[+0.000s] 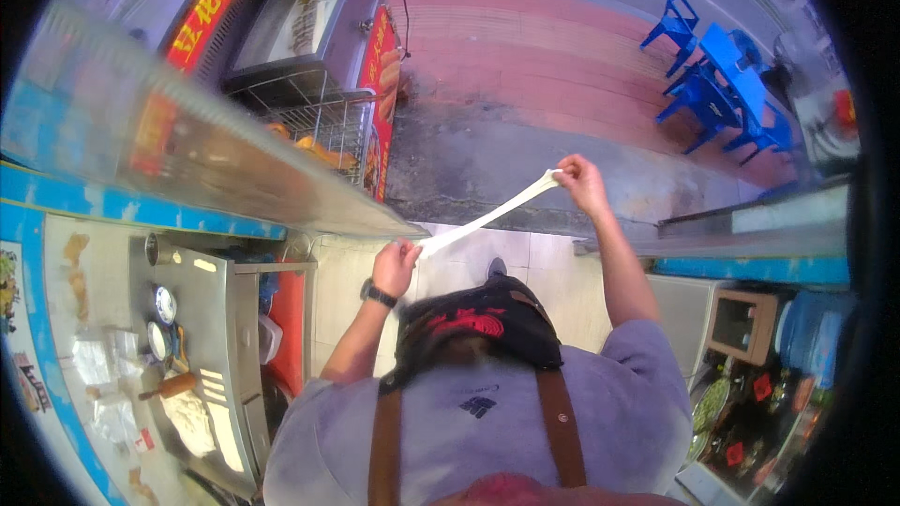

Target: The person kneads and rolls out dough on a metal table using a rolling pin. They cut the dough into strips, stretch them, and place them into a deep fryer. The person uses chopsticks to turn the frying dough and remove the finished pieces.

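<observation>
A long strip of pale dough (485,218) is stretched in the air between my two hands. My left hand (395,266), with a dark watch on its wrist, pinches the lower end. At the upper end, my right hand (581,180) grips the other tip between thumb and fingers, raised and farther out. The strip runs slantwise above the doorway floor, thin in the middle and wider near my right hand. A black apron (478,327) with a red print covers my front.
Fried dough sticks (323,153) lie in a wire rack (330,105) beside the fryer (309,14). On a steel counter (242,365) at left are dough strips (218,393), a rolling pin (169,386) and bowls. Blue stools (703,102) and a blue table (735,70) stand outside at right.
</observation>
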`<state>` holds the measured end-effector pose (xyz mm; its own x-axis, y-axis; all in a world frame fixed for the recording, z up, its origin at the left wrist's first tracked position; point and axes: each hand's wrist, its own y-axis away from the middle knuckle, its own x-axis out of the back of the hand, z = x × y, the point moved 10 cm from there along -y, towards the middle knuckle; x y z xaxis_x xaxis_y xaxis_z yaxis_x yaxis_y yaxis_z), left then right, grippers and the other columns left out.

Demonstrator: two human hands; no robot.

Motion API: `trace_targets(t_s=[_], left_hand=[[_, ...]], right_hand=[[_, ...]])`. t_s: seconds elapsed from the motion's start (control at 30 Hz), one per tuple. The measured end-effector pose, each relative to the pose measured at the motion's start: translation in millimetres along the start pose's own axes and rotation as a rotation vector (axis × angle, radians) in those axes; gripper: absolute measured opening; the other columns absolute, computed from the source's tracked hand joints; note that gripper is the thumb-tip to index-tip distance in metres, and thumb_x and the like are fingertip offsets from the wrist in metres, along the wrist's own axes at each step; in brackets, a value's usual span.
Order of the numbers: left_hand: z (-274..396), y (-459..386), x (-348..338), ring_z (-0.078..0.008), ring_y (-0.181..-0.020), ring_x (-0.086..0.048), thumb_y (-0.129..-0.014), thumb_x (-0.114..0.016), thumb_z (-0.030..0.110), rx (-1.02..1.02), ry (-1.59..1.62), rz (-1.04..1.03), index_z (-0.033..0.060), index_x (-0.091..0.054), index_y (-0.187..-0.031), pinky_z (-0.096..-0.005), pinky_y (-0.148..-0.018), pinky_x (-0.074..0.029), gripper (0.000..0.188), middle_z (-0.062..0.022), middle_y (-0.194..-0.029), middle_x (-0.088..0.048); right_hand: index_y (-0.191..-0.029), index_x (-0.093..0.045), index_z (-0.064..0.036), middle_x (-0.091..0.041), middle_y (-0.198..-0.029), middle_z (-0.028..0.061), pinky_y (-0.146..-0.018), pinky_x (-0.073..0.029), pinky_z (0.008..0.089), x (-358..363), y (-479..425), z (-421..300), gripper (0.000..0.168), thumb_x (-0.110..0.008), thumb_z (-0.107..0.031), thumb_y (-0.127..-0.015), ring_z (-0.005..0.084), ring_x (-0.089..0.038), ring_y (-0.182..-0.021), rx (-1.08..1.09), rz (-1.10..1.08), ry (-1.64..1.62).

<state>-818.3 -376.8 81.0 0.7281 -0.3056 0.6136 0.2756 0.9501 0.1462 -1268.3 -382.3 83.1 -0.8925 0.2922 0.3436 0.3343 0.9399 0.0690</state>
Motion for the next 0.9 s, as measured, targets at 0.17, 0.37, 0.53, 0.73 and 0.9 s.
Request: trace_targets(t_s=[0.17, 0.37, 0.53, 0.73, 0.9], left_hand=[[72, -57, -27, -0.0105, -0.055, -0.058, -0.093, -0.065, 0.015, 0.095, 0.155, 0.017, 0.0007, -0.057, -0.086, -0.0273, -0.052, -0.046, 0.018, -0.0039, -0.063, -0.060], [84, -136, -38, -0.0080, -0.058, -0.059, -0.093, -0.066, 0.012, 0.188, 0.438, 0.091, 0.0021, -0.059, -0.087, -0.0236, -0.055, -0.048, 0.013, -0.0025, -0.067, -0.063], [71, -223, -29, -0.0082, -0.059, -0.060, -0.092, -0.067, 0.012, 0.184, 0.630, 0.216, 0.0016, -0.061, -0.088, -0.0237, -0.055, -0.050, 0.013, -0.0022, -0.068, -0.063], [51, -307, 7, -0.0106, -0.063, -0.062, -0.094, -0.064, 0.010, 0.167, 0.779, 0.387, 0.0014, -0.061, -0.092, -0.0253, -0.058, -0.052, 0.009, -0.0035, -0.072, -0.064], [39, -339, 67, -0.0100, -0.064, -0.061, -0.093, -0.064, 0.010, 0.237, 0.785, 0.589, 0.0008, -0.063, -0.092, -0.0240, -0.060, -0.051, 0.009, -0.0036, -0.074, -0.064]], right_hand=[[-0.097, -0.060, -0.001, -0.064, -0.078, 0.0009, -0.065, -0.048, 0.0220, 72, -77, -21, 0.017, -0.071, 0.001, -0.083, 0.0061, -0.058, -0.070, 0.016, 0.042, -0.046], [-0.096, -0.060, 0.000, -0.065, -0.080, 0.0017, -0.067, -0.048, 0.0219, 67, -182, -58, 0.017, -0.071, 0.000, -0.084, 0.0064, -0.059, -0.072, 0.109, -0.033, -0.071], [-0.098, -0.060, 0.001, -0.067, -0.082, 0.0037, -0.068, -0.049, 0.0238, 28, -290, -110, 0.018, -0.071, -0.001, -0.084, 0.0080, -0.061, -0.074, 0.173, -0.102, 0.071], [-0.098, -0.061, 0.000, -0.068, -0.081, 0.0044, -0.067, -0.049, 0.0243, -26, -445, -170, 0.017, -0.071, -0.001, -0.084, 0.0096, -0.061, -0.074, 0.286, -0.192, 0.090], [-0.101, -0.064, 0.000, -0.069, -0.083, 0.0043, -0.067, -0.048, 0.0248, -71, -599, -230, 0.019, -0.072, -0.007, -0.085, 0.0098, -0.062, -0.075, 0.418, -0.225, 0.117]])
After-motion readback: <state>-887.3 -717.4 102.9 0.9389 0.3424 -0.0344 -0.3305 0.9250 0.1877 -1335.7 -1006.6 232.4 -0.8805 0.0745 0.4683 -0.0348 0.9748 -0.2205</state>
